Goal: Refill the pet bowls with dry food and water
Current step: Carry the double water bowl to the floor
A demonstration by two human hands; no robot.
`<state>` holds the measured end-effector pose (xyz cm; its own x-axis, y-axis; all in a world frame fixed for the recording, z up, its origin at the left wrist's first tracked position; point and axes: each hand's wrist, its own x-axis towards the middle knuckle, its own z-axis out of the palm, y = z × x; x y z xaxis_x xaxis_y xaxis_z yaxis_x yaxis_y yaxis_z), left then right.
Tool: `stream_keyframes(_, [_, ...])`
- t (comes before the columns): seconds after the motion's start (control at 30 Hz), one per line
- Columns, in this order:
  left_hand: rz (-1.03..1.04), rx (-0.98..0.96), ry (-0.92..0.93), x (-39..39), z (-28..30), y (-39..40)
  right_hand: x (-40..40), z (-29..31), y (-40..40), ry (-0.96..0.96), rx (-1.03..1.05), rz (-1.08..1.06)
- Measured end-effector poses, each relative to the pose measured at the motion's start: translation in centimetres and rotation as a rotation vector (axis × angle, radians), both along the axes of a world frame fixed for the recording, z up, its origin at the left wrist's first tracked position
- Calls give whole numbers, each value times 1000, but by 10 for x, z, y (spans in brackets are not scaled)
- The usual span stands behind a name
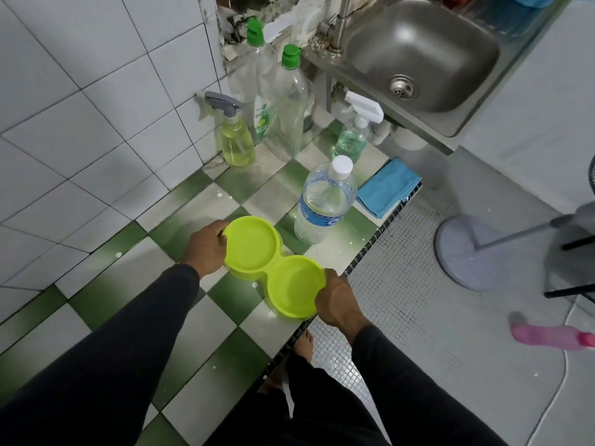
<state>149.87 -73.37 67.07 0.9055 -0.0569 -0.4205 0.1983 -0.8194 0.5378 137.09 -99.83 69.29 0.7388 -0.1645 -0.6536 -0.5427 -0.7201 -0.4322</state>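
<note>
Gripping the empty double pet bowl at opposite rims — left hand and right hand both closed on it — near the counter edge; could clip the water bottle just beside, toppling it.

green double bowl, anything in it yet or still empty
Empty. Both wells of the green double bowl show only bare plastic, no kibble or water. The left hand and right hand hold its two ends.

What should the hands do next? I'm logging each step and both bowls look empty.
Probably let the right hand release the green double bowl and reach for the capped water bottle standing just behind it: both hands grip the bowl's ends, and no dry food is visible.
</note>
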Motion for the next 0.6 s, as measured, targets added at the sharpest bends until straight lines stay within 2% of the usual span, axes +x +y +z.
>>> stream_keyframes(0.6, [467, -653, 26, -41, 30, 17, 7, 32, -4, -222, 61, 21])
